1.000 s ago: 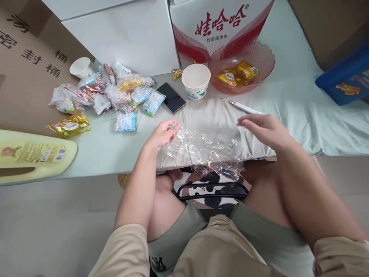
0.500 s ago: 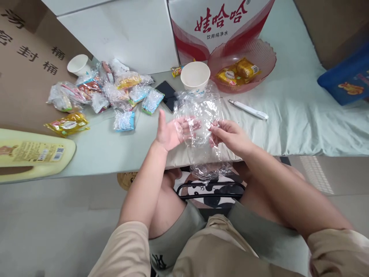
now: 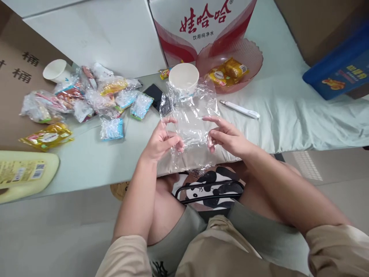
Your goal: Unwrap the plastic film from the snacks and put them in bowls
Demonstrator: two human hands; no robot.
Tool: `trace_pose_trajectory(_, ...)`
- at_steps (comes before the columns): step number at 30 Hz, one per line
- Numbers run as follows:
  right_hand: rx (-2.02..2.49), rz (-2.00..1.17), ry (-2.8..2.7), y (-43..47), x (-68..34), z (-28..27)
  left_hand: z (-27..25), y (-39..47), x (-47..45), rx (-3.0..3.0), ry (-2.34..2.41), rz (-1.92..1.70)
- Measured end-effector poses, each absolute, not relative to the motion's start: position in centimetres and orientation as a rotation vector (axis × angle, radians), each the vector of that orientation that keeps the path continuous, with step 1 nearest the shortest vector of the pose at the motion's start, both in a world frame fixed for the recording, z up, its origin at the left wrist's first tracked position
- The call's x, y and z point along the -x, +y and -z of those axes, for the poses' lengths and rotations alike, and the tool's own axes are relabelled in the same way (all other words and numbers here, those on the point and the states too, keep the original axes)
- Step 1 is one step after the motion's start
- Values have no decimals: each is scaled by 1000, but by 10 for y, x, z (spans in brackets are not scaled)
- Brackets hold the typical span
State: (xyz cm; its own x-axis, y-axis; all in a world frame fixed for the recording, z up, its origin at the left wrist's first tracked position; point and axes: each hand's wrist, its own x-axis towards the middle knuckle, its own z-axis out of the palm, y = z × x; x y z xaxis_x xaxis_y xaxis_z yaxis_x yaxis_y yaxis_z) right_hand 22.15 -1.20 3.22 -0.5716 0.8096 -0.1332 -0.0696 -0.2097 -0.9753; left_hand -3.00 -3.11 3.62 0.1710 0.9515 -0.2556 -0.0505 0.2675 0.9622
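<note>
A clear plastic bag (image 3: 191, 119) is stretched between my two hands above the front edge of the covered surface. My left hand (image 3: 161, 140) pinches its left side between thumb and lower fingers, with the index finger reaching forward. On the opposite side my right hand (image 3: 227, 136) grips the film in the same way, index finger extended. The bag's far end lies against a white paper cup (image 3: 183, 79), and its lower end hangs at the edge over my lap. Right of the bag rests a white utility knife (image 3: 240, 109).
Left lie several wrapped snacks (image 3: 95, 94), a dark phone (image 3: 155, 96), a second cup (image 3: 56, 71) and a yellow jug (image 3: 25, 173). Behind are a pink bowl (image 3: 256, 61) with yellow packets and a red-and-white box (image 3: 201, 23). A blue container (image 3: 340, 65) stands right.
My left hand has gone from open and spread under the film to pinching the bag's left side. The bag is pulled wider. The view has shifted slightly to the right.
</note>
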Motion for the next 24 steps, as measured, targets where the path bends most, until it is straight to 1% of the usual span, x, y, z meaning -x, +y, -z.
trace_pose_trajectory(4,911,-1734,-1339,-4,-217,-27,-34,-23,38,-1007,1064,-967)
trace_pose_trajectory(8,969,-1802,-1325,7,-216,-23,-26,-10,40,-1016,1020,-971)
trace_pose_trajectory(12,1128,-1747,-1246,12,-215,-16,-20,-11,35,-1477,1290,-1012)
trace_pose_trajectory(15,1271,-1617,-1409,10,-215,-9,-16,-20,30,-1738,1380,-977)
trace_pose_trajectory(17,1258,-1599,-1482,7,-214,-6,-14,-24,27,-1664,1354,-1051)
trace_pose_trajectory(20,1127,-1625,-1440,1,-213,-8,-13,-26,25,-1309,1196,-1213)
trace_pose_trajectory(22,1036,-1576,-1369,0,-212,-10,-14,-25,22,-1103,1055,-1169)
trace_pose_trajectory(24,972,-1528,-1311,0,-210,-11,-17,-24,18,-981,992,-1024)
